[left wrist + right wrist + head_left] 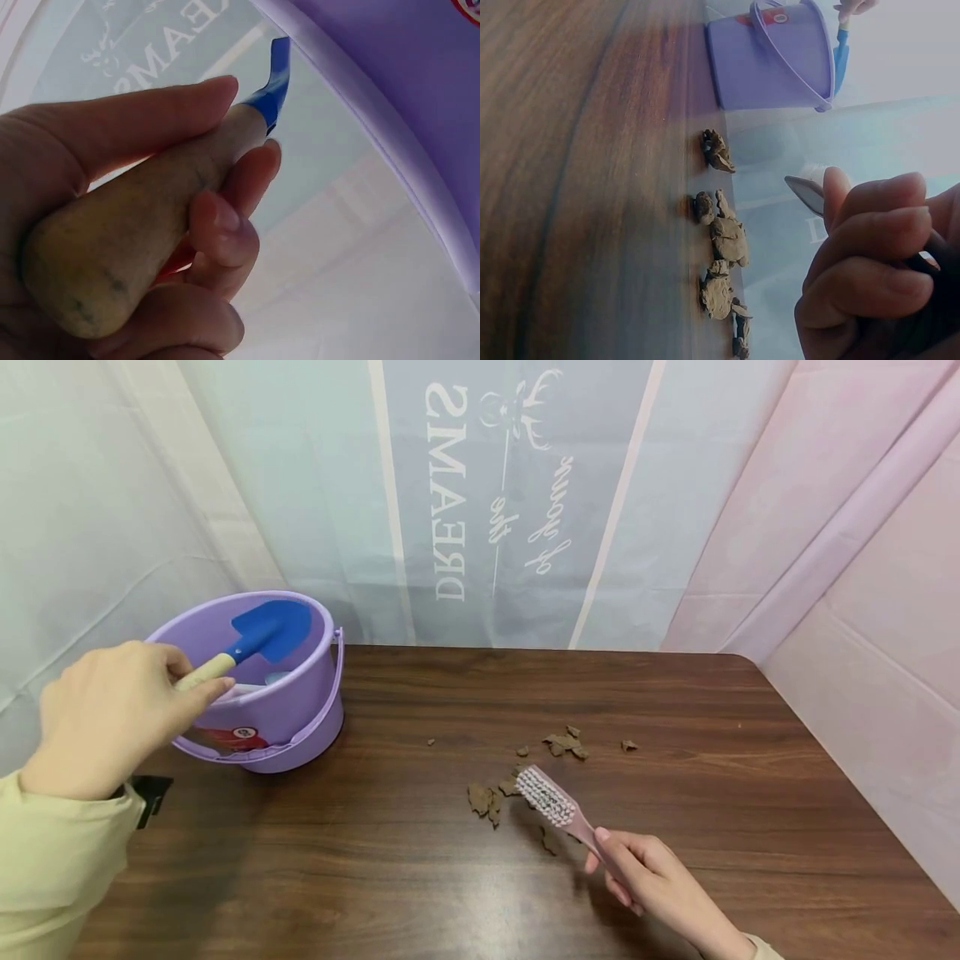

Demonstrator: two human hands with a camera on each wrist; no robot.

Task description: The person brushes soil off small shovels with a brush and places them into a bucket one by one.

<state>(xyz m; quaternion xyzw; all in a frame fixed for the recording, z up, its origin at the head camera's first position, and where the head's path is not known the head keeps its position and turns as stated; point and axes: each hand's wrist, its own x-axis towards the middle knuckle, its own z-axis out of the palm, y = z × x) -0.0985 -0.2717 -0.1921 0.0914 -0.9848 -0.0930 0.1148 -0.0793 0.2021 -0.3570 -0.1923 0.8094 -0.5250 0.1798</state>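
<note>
My left hand (pixel 112 706) grips the pale wooden handle of a blue trowel (pixel 273 631) above the purple bucket (pixel 315 727). The trowel's blade lies over the bucket's mouth, and the left wrist view shows the fingers wrapped about the handle (pixel 112 240). On the right, my right hand (pixel 652 881) holds a pink brush (pixel 551 797) by its handle, its white bristles facing up. Dry brown leaf pieces (pixel 480 797) lie on the table around the brush head. In the right wrist view, crumpled pieces (pixel 727 240) appear below the raised brush, mostly hidden behind my fingers.
The bucket stands at the left of the dark wooden table (pixel 375 860), its handle (pixel 337 693) hanging down the near side. Something pale (pixel 277 677) sits inside it. A printed curtain (pixel 510 602) borders the table's far edge, and pale pink cloth (pixel 862 610) hangs along the right.
</note>
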